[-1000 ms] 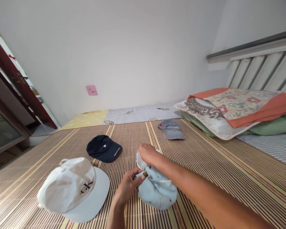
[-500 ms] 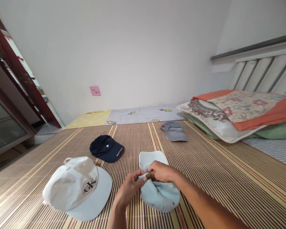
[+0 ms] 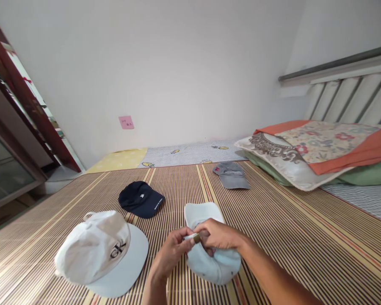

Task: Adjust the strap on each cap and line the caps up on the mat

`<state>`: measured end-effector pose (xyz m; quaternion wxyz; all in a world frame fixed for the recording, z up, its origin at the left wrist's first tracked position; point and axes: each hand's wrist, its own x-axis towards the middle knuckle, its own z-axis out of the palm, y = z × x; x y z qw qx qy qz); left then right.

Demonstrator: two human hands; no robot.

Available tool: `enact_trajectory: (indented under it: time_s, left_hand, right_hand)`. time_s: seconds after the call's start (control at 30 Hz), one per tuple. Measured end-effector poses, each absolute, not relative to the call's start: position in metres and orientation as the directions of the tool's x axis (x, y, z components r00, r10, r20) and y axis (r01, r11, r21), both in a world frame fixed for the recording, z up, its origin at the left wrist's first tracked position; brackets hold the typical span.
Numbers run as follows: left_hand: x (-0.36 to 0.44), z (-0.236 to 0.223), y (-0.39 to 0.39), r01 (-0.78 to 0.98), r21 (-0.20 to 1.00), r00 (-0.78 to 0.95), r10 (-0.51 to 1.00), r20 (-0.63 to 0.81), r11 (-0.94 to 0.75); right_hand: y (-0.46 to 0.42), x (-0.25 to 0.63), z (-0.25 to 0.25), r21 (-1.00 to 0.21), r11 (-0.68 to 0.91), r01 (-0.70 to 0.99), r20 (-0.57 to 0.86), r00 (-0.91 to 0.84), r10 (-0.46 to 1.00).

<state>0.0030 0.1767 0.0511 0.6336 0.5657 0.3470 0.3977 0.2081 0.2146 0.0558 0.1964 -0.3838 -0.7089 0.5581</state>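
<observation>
A pale blue cap (image 3: 206,216) lies upside down on the striped bamboo mat (image 3: 288,220), its brim pointing away from me. My left hand (image 3: 169,254) pinches the cap's back strap near a small brass buckle (image 3: 197,238). My right hand (image 3: 219,235) grips the same strap at the buckle from the other side, fingers curled over the cap's rear edge. Both hands meet above the cap's back opening.
A white cap with a dark logo (image 3: 98,250) lies left of my hands. A navy cap (image 3: 140,199) and a grey cap (image 3: 231,175) lie farther back. Stacked pillows (image 3: 307,150) sit at the right by a slatted headboard (image 3: 352,97). A pink note (image 3: 126,122) is stuck on the wall.
My right hand came back from the cap's brim to the strap buckle, where it now meets my left hand. The cap has shifted slightly toward me.
</observation>
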Motion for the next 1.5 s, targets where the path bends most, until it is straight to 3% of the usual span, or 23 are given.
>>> enact_trajectory:
  time_s: [0.1,0.2,0.33,0.43,0.63,0.87,1.1,1.5]
  left_hand:
    - [0.003,0.054,0.176,-0.127,0.991,0.447,0.894,0.021,0.040]
    - [0.001,0.055,0.175,-0.107,0.994,0.450,0.893,0.020,0.032]
    - [-0.001,0.055,0.174,-0.098,0.994,0.468,0.879,0.088,-0.048]
    - [0.001,0.054,0.174,-0.105,0.993,0.479,0.873,0.090,-0.044]
    - [0.008,0.054,0.173,-0.107,0.994,0.538,0.840,0.070,-0.014]
    - [0.010,0.054,0.172,-0.116,0.993,0.555,0.831,0.046,0.023]
    - [0.018,0.058,0.170,-0.054,0.997,0.541,0.841,-0.012,0.049]
    - [0.018,0.056,0.169,-0.074,0.997,0.568,0.823,0.021,0.026]
  right_hand:
    - [0.205,0.229,0.067,-0.993,-0.036,0.111,-0.090,-0.524,0.847]
    - [0.186,0.255,0.082,-0.992,0.014,-0.128,0.071,-0.458,0.886]
    - [0.158,0.275,0.096,-0.959,0.022,-0.282,0.101,-0.269,0.958]
    - [0.144,0.274,0.096,-0.971,0.073,-0.228,0.113,-0.168,0.979]
    - [0.136,0.255,0.088,-0.996,0.083,-0.018,0.084,-0.398,0.914]
    - [0.136,0.243,0.093,-0.934,0.274,0.228,0.178,-0.367,0.913]
    - [0.139,0.244,0.084,-0.967,0.228,0.112,0.183,-0.315,0.931]
    - [0.138,0.242,0.084,-0.957,0.250,0.148,0.191,-0.328,0.925]
